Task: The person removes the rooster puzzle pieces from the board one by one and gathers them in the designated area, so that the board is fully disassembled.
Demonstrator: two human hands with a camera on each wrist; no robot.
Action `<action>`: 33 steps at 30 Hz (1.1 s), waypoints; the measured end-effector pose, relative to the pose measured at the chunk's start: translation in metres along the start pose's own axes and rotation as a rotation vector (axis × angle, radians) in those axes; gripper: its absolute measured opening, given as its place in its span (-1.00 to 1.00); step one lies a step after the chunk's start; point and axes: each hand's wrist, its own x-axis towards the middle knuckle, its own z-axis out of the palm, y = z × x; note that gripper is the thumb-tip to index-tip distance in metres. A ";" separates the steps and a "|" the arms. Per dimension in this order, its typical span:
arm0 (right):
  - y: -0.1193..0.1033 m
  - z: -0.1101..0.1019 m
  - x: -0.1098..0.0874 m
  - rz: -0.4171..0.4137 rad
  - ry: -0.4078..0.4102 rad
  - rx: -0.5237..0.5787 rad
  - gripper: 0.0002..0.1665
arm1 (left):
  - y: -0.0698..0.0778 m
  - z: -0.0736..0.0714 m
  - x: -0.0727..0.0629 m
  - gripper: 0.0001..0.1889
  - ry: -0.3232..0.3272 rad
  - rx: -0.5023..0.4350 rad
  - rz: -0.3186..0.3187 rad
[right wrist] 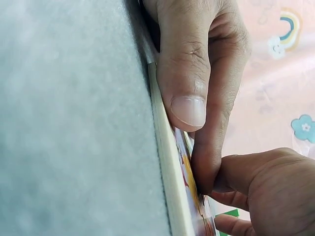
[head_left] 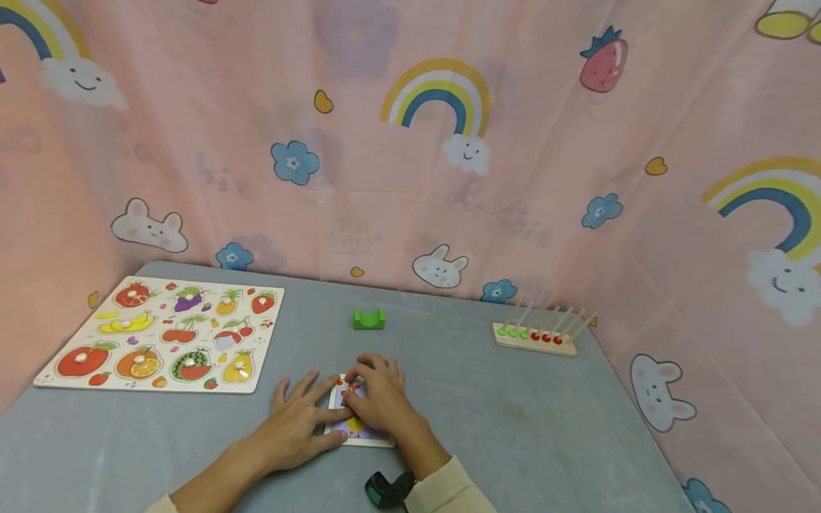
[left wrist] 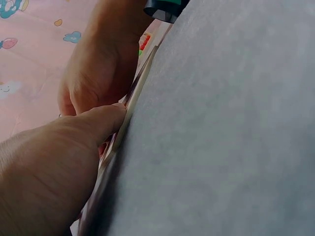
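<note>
A small framed picture puzzle [head_left: 368, 442], pale-edged with purple, red and yellow artwork, lies on the grey table between both hands. My left hand [head_left: 291, 431] spreads its straight fingers across its left side, with the index finger and thumb at the frame. In the left wrist view that thumb [left wrist: 110, 120] rests along the pale edge. From the right, my right hand [head_left: 385, 399] reaches over the puzzle with bent fingers, thumb and fingertips touching the picture surface. Its palm covers much of the right part. I cannot tell whether it pinches a puzzle piece.
On the left lies a large white fruit peg board [head_left: 221, 348]. A green notched block [head_left: 368, 320] sits beyond the puzzle. At right is a wooden peg counter [head_left: 535, 340] with green and red beads. A black device [head_left: 389, 490] is by the right wrist. Patterned pink cloth [head_left: 359, 221] hangs behind.
</note>
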 end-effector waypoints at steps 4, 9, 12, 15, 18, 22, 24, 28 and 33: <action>-0.001 0.000 0.001 0.018 -0.016 0.005 -0.87 | 0.000 0.000 0.001 -0.61 -0.002 0.001 -0.004; 0.000 -0.001 0.000 0.017 -0.017 0.055 -0.85 | -0.001 0.001 0.001 -0.61 -0.003 0.003 -0.011; 0.001 0.000 0.000 0.002 -0.005 0.077 -0.78 | -0.001 0.001 0.002 -0.60 -0.004 0.006 -0.013; 0.001 0.000 -0.001 -0.006 0.013 0.082 -0.74 | -0.001 0.001 0.001 -0.60 -0.005 0.002 -0.013; 0.001 0.001 -0.001 0.000 0.023 0.069 -0.74 | -0.001 0.001 0.001 -0.60 -0.006 0.002 -0.013; 0.001 0.002 -0.001 -0.004 0.035 0.062 -0.73 | -0.001 0.000 0.002 -0.61 -0.005 0.003 -0.015; 0.002 0.002 -0.002 -0.008 0.043 0.073 -0.72 | 0.000 -0.001 0.002 -0.61 -0.003 0.008 -0.016; 0.005 0.004 -0.003 -0.063 0.087 0.072 -0.73 | 0.000 -0.001 0.001 -0.61 -0.003 0.020 -0.014; 0.008 0.005 -0.004 -0.192 0.165 0.034 -0.69 | 0.000 -0.001 0.001 -0.60 -0.003 0.021 -0.012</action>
